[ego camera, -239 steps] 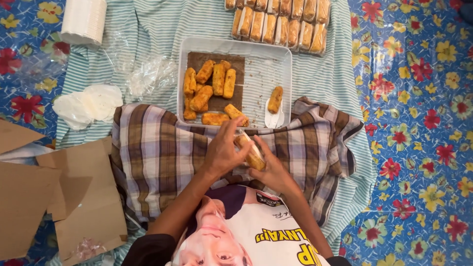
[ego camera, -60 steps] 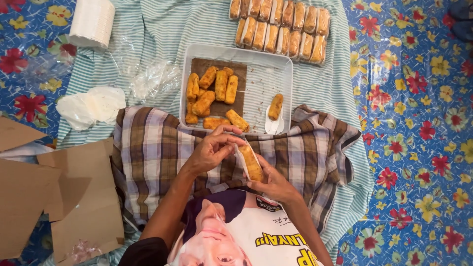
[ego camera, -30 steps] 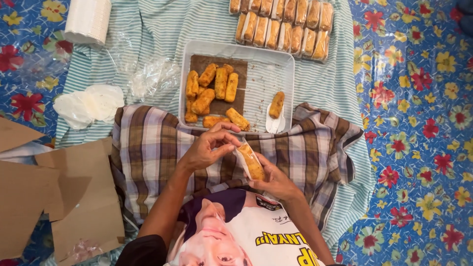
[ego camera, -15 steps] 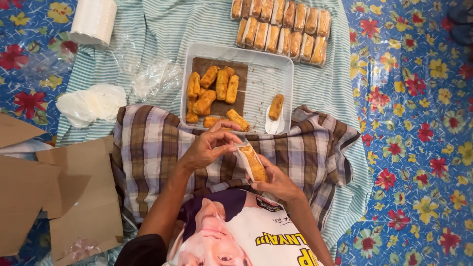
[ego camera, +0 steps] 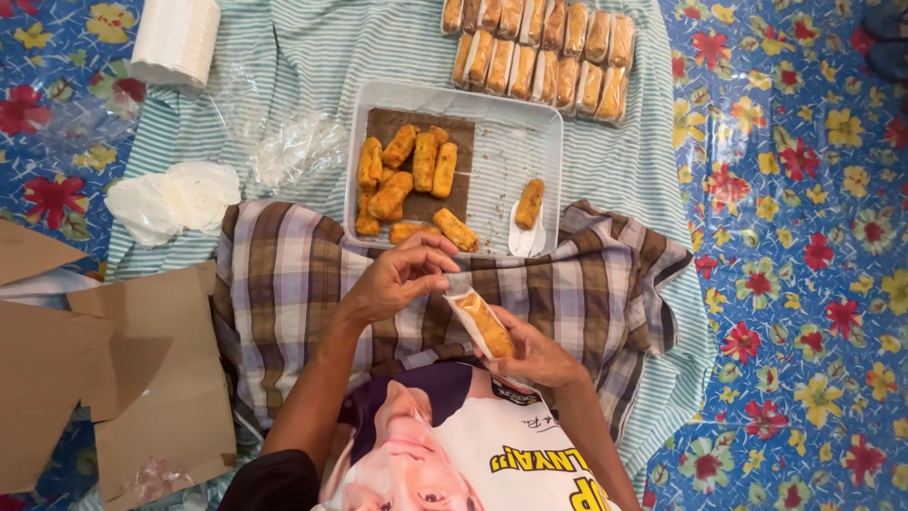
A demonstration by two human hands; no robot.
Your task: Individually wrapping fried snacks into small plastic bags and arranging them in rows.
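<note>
My right hand (ego camera: 537, 356) holds a fried golden roll in a clear plastic wrapper (ego camera: 482, 324), tilted over my lap. My left hand (ego camera: 397, 280) is just left of it, fingers curled, thumb and forefinger pinched at the wrapper's upper end. Both hands hover over a brown plaid cloth (ego camera: 284, 284). Just beyond them lies a white tray (ego camera: 558, 142) with a pile of unwrapped fried rolls (ego camera: 407, 175) on brown paper. A single roll (ego camera: 530, 203) rests on a white liner in the tray's right half.
Two rows of wrapped rolls (ego camera: 539, 52) lie beyond the tray on a striped cloth. At the far left are a stack of white liners (ego camera: 175, 43), loose clear plastic bags (ego camera: 293, 147) and crumpled white sheets (ego camera: 170, 199). Cardboard pieces (ego camera: 161, 378) lie at the near left.
The wrapped roll has tilted and sunk slightly toward my body in my right hand. My left hand's fingers have kept working at the wrapper's upper end.
</note>
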